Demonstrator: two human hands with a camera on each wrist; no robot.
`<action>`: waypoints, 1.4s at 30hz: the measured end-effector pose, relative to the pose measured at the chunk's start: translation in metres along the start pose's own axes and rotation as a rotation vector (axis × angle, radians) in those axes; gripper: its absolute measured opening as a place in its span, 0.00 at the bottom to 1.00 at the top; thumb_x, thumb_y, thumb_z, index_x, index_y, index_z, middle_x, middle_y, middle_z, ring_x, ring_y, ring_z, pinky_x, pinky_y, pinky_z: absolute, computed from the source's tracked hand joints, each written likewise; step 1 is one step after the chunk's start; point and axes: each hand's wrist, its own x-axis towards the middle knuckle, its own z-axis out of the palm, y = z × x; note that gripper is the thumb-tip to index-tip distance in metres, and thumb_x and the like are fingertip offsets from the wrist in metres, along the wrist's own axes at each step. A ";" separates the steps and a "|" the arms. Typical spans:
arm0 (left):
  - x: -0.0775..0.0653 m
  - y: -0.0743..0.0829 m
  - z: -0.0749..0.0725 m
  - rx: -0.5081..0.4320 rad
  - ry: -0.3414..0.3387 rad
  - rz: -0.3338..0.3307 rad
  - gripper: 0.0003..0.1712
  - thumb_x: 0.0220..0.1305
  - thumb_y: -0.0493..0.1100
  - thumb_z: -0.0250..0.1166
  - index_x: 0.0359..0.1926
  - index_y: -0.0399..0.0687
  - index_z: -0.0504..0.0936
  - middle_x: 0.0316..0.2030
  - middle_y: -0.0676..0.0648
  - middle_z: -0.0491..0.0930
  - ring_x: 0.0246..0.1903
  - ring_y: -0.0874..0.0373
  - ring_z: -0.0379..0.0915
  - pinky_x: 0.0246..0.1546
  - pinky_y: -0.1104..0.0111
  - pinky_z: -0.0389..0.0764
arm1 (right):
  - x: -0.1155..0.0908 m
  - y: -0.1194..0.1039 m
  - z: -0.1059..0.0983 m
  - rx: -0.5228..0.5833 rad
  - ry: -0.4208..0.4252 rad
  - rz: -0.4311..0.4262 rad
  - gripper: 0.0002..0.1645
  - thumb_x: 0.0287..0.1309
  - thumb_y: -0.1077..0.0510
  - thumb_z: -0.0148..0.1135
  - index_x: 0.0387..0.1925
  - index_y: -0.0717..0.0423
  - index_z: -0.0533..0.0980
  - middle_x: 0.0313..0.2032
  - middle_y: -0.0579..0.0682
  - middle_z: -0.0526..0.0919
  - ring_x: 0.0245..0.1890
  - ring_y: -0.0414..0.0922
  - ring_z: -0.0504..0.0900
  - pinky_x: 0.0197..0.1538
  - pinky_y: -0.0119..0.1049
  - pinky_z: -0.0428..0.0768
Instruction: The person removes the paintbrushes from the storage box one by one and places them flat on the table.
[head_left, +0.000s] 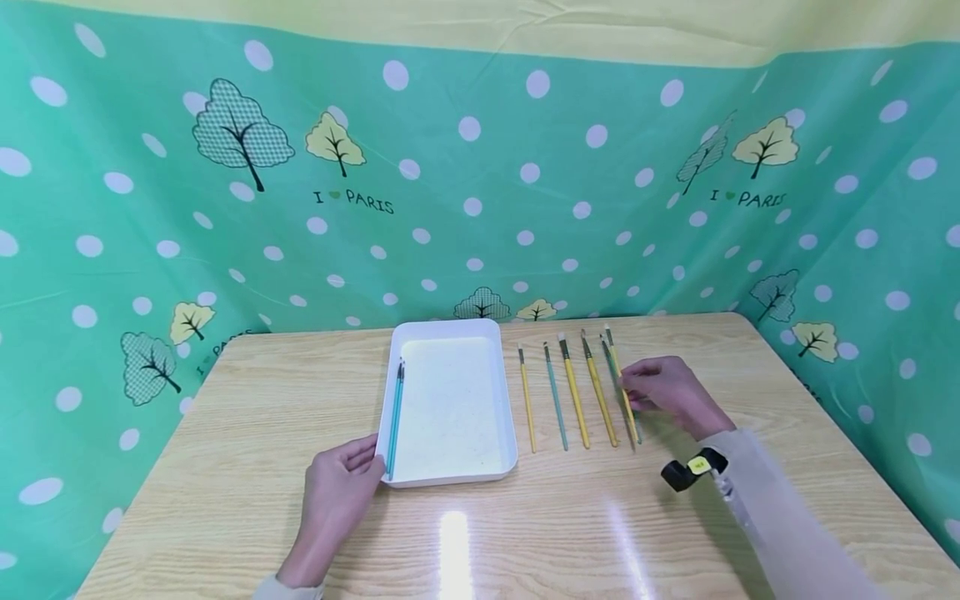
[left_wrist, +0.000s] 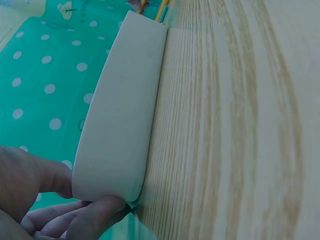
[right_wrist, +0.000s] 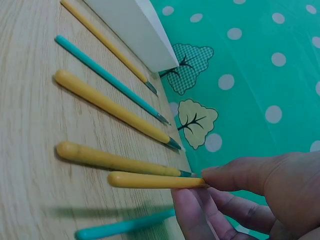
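Observation:
My left hand (head_left: 343, 483) grips the white tray (head_left: 468, 481) at its near left corner, thumb on one side and fingers on the other in the left wrist view. Two teal paintbrushes (head_left: 395, 421) lie in the tray along its left wall. Right of the tray, my right hand (head_left: 667, 387) pinches a yellow paintbrush (right_wrist: 150, 180) between thumb and fingers. That brush is raised over the wood, bristles pointing away. Beneath it lies a teal paintbrush (right_wrist: 117, 228), partly hidden by the fingers. Just left is a thick yellow paintbrush (right_wrist: 105, 155).
Between tray and right hand lie another yellow brush (head_left: 573, 396), a teal brush (head_left: 557, 400) and a thin yellow brush (head_left: 528, 404), roughly side by side. A green dotted cloth (head_left: 480, 167) hangs behind and beside the wooden table (head_left: 262, 400).

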 end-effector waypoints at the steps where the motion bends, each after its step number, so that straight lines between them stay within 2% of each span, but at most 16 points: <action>1: 0.000 0.000 0.000 0.001 0.000 0.000 0.22 0.67 0.36 0.61 0.60 0.33 0.80 0.54 0.32 0.84 0.55 0.41 0.84 0.49 0.67 0.89 | 0.000 0.000 -0.002 -0.001 0.003 0.001 0.26 0.70 0.58 0.62 0.61 0.73 0.73 0.44 0.59 0.86 0.35 0.39 0.85 0.44 0.36 0.92; 5: 0.000 0.000 0.000 0.002 -0.001 0.000 0.22 0.67 0.36 0.62 0.60 0.33 0.80 0.54 0.32 0.84 0.55 0.41 0.84 0.49 0.67 0.89 | 0.002 0.003 -0.008 -0.017 0.016 0.004 0.26 0.70 0.57 0.62 0.60 0.72 0.73 0.44 0.57 0.87 0.35 0.39 0.86 0.42 0.34 0.91; 12: 0.000 0.000 0.000 -0.005 -0.004 -0.003 0.22 0.66 0.36 0.62 0.60 0.33 0.80 0.54 0.32 0.84 0.55 0.41 0.84 0.49 0.67 0.89 | 0.007 0.011 -0.016 -0.059 0.044 0.005 0.26 0.70 0.57 0.60 0.60 0.74 0.74 0.47 0.62 0.86 0.36 0.39 0.84 0.41 0.31 0.90; 26: 0.001 -0.001 0.000 -0.014 -0.002 -0.001 0.22 0.66 0.35 0.62 0.59 0.33 0.80 0.54 0.32 0.84 0.54 0.42 0.84 0.48 0.68 0.89 | 0.016 0.021 -0.022 -0.122 0.097 0.082 0.21 0.67 0.60 0.61 0.54 0.72 0.77 0.37 0.54 0.87 0.31 0.39 0.84 0.37 0.33 0.90; 42: 0.000 0.000 -0.001 -0.009 -0.005 -0.012 0.22 0.67 0.36 0.61 0.60 0.34 0.80 0.54 0.32 0.84 0.55 0.42 0.84 0.48 0.67 0.90 | 0.021 0.030 -0.021 -0.175 0.156 0.041 0.17 0.63 0.60 0.67 0.47 0.71 0.79 0.33 0.53 0.86 0.30 0.41 0.84 0.35 0.32 0.90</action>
